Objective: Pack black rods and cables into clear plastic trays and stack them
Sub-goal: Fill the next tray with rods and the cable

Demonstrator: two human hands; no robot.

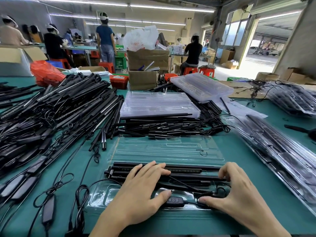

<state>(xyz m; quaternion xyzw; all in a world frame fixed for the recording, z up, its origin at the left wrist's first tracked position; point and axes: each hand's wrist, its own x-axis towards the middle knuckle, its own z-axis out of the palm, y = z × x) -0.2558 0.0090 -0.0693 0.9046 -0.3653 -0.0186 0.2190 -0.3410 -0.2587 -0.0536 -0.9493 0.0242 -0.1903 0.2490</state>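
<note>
A clear plastic tray (164,147) lies open on the green table in front of me. Several black rods (188,170) lie side by side in its near half. My left hand (142,187) rests flat on the rods, its thumb touching a black cable controller with buttons (173,200). My right hand (237,190) has its fingers bent down onto the rods' right end and its thumb pressing a coiled black cable (212,195) in the tray.
A large heap of loose black rods and cables (56,106) fills the left side. Empty clear trays (159,103) are stacked beyond, with more (201,85) behind. Packed trays (280,151) lie at the right. Cardboard boxes (145,69) and workers stand farther back.
</note>
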